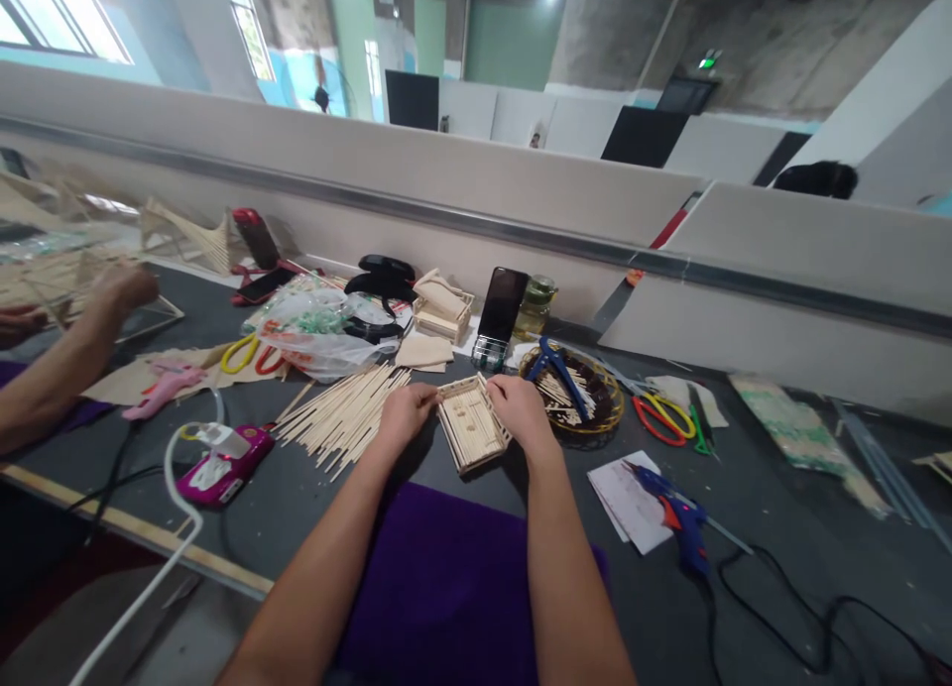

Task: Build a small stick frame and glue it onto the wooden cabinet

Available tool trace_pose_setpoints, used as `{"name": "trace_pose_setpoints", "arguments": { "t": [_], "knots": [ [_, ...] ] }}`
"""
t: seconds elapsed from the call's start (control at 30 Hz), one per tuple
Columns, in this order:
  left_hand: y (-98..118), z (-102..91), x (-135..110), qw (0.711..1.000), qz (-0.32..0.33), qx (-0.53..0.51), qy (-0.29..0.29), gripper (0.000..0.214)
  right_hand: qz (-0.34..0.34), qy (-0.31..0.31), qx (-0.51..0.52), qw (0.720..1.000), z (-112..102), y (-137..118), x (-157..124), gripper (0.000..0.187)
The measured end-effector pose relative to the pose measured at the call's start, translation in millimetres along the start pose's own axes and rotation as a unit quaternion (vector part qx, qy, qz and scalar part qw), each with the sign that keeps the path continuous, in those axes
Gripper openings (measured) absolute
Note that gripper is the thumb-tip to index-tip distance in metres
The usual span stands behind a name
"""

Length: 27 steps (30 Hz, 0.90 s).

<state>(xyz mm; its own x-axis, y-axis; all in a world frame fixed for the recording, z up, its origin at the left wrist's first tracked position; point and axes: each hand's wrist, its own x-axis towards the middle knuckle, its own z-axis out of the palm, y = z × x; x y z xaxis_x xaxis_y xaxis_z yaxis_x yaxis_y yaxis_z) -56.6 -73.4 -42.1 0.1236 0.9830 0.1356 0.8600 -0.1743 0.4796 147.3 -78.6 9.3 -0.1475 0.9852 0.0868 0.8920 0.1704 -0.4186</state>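
Observation:
A small box-like model made of wooden sticks (476, 438) is tilted between my hands above the dark tabletop. My left hand (406, 413) pinches its upper left corner. On the far right side, my right hand (525, 408) has its fingers closed on the model's edge; the fingertips are partly hidden. Loose wooden sticks (334, 418) lie fanned out beside my left hand. Just right of my right hand stands a wicker basket (619, 408) with short stick pieces and a blue-handled cutter (561, 374) on top.
A glue gun (680, 513) rests on white paper at right, its cable trailing. Scissors (665, 418) lie near the basket. A phone (502, 304) leans upright behind the model, near another stick model (442, 309). At left are a pink glue gun (164, 389), a purple power strip (227, 468) and a co-worker's arm (66, 369).

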Motion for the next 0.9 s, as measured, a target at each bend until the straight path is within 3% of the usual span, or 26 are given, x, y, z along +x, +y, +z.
{"name": "trace_pose_setpoints", "arguments": {
  "t": [0.9],
  "knots": [
    [0.9,-0.5,-0.8,0.998,0.001,-0.061,0.000,0.021,-0.008,0.004,-0.021,1.000,0.2,-2.6,-0.9,0.031]
  ]
}}
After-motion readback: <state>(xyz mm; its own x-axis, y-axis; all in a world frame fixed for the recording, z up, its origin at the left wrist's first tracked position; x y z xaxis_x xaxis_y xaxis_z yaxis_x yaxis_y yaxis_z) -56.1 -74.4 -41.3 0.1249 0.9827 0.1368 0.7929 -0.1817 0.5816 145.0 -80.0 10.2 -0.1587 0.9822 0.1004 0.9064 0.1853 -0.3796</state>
